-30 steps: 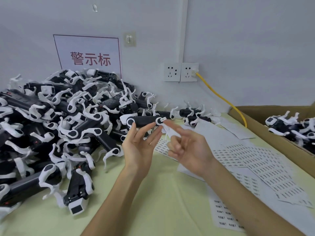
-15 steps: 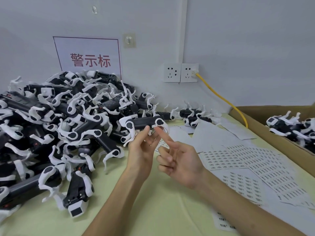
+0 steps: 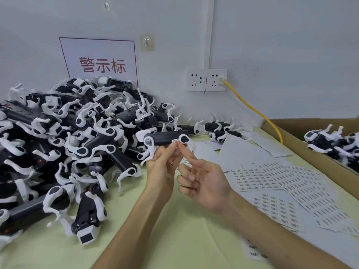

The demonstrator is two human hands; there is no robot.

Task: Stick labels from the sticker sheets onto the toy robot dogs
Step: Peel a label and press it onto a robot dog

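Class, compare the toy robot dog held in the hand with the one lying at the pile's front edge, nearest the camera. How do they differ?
The held dog is raised in the left hand; the front dog lies on the table. The held dog's side shows a small label; the front dog shows none. Both have black bodies and white legs.

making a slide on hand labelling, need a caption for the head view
Left hand holds a toy dog while the right hand puts a fingertip to the label on its side.
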